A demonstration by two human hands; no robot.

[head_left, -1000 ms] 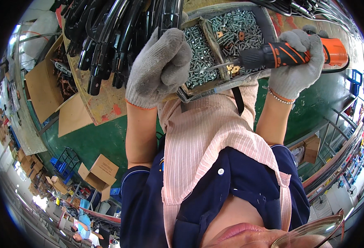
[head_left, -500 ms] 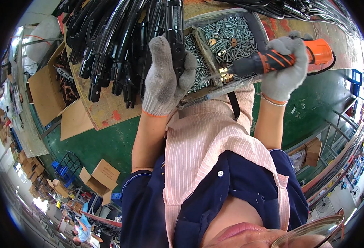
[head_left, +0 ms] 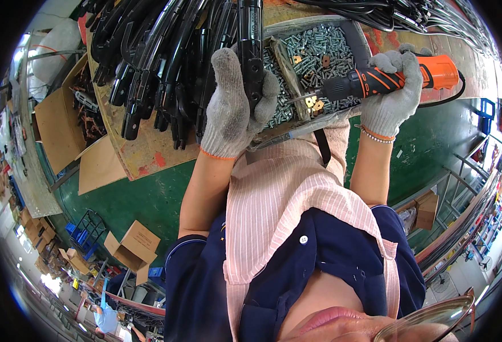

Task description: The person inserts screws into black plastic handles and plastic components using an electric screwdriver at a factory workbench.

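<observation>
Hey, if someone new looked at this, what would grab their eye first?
Probably the orange-and-black power driver, gripped in the gloved right hand, its bit pointing left over a grey tray of loose screws. Next might come the long black part in the gloved left hand, and the heap of black parts on the worn bench further left.

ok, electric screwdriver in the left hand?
No, the right hand grips the electric screwdriver, while the left hand holds a long black part.
</observation>
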